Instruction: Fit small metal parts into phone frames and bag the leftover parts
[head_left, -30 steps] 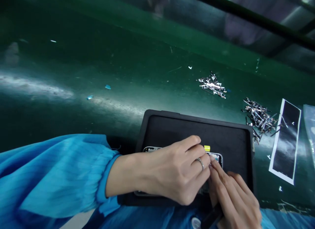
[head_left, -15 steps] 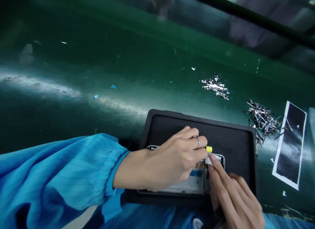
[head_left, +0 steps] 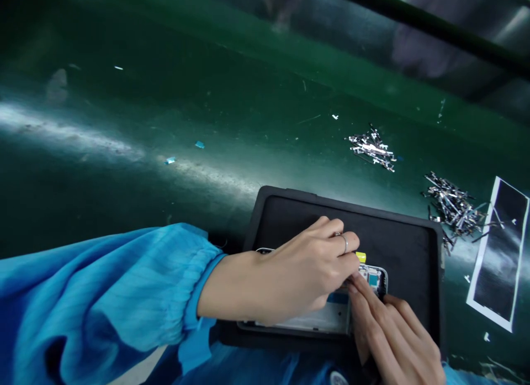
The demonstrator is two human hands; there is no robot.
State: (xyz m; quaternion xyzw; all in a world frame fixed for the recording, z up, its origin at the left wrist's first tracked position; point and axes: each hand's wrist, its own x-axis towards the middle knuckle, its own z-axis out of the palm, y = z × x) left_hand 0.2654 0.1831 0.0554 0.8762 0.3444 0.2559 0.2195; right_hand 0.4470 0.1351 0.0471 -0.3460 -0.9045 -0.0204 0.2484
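An opened phone housing (head_left: 306,323) with its inner parts exposed lies in a black tray (head_left: 397,241). My left hand (head_left: 308,272), with a ring on one finger, reaches across the phone; its fingers are curled together at the phone's right part, and what they pinch is hidden. From the lower right my right hand (head_left: 385,324) meets it, its fingers closed and their tips touching the phone beside the left fingertips. Whatever lies between those tips cannot be made out. A yellow tab (head_left: 361,257) sticks out at the phone's upper edge.
Two piles of small flex-cable strips lie on the green tabletop (head_left: 232,109): a smaller pile (head_left: 372,147) and a larger pile (head_left: 453,205). A white-bordered black sheet (head_left: 499,255) is at the right. Small blue scraps (head_left: 200,144) and white bits are scattered about.
The white piece by my right fingertips is now out of sight, and a teal patch on the phone's right end shows. My right fingertips have moved closer to the left ones. The view has shifted slightly.
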